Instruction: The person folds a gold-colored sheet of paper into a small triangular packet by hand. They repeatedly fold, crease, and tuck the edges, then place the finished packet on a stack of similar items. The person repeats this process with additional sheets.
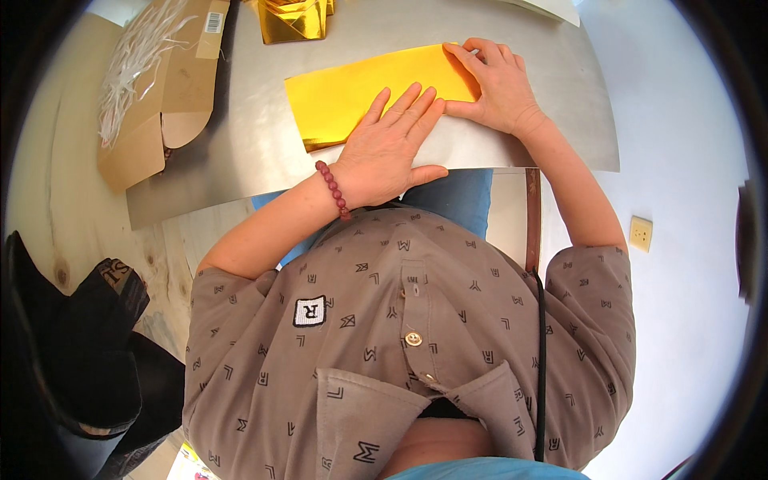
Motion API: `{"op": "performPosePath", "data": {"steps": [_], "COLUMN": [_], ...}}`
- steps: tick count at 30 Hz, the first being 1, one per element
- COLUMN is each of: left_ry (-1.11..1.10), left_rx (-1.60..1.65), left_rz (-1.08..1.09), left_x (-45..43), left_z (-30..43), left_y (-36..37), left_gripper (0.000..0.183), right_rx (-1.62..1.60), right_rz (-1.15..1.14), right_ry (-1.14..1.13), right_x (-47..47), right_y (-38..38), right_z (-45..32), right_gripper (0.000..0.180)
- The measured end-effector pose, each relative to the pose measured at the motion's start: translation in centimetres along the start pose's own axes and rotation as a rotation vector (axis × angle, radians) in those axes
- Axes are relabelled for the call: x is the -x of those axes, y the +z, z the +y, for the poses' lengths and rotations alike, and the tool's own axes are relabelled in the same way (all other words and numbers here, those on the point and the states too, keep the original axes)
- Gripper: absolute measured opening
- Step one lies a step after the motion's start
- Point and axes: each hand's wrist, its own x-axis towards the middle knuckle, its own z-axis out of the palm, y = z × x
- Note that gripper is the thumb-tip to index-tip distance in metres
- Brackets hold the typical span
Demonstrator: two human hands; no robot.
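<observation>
A rectangular piece of shiny gold foil paper (336, 99) lies slantwise on the metal-topped table, with a fold along its near edge. My left hand (390, 141) rests palm down across its near side, fingers spread and thumb out towards the table edge. At the paper's right end, my right hand (495, 84) spans the short side, the index finger at the far corner and the thumb at the near one. Between them that end looks bent and shaded. Part of the near edge is hidden under my left fingers.
Folded gold foil pieces (294, 24) stand at the far edge of view. On the left, an open cardboard box (189, 78) has white shredded strips (141, 66) over it. The silver tabletop (258, 126) ends close to my body. A wall socket (641, 233) is at the right.
</observation>
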Motion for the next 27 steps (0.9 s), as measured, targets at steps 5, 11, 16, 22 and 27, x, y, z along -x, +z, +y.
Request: {"op": "performPosePath", "data": {"steps": [5, 11, 16, 22, 27], "left_ry": [0.017, -0.010, -0.049, -0.140, -0.114], "left_rx": [-0.026, -0.049, -0.089, -0.127, -0.143], "left_rz": [-0.049, -0.106, -0.135, -0.177, -0.151], "left_x": [1.1, 3.2, 6.2, 10.6, 11.2], "left_z": [-0.5, -1.0, -2.0, -3.4, -3.9], "left_y": [-0.9, -2.0, -3.6, -5.9, -6.1], "left_gripper": [0.089, 0.084, 0.079, 0.079, 0.077], "right_rx": [-0.009, -0.007, 0.023, 0.048, 0.035], "right_rz": [0.036, 0.026, 0.005, 0.008, 0.003], "right_ry": [-0.002, -0.013, 0.000, 0.000, -0.015], "right_x": [0.1, 0.0, 0.1, 0.2, 0.2], "right_y": [0.1, 0.2, 0.2, 0.4, -0.1], "right_z": [0.0, 0.3, 0.3, 0.3, 0.4], "right_gripper": [0.089, 0.092, 0.094, 0.094, 0.088]}}
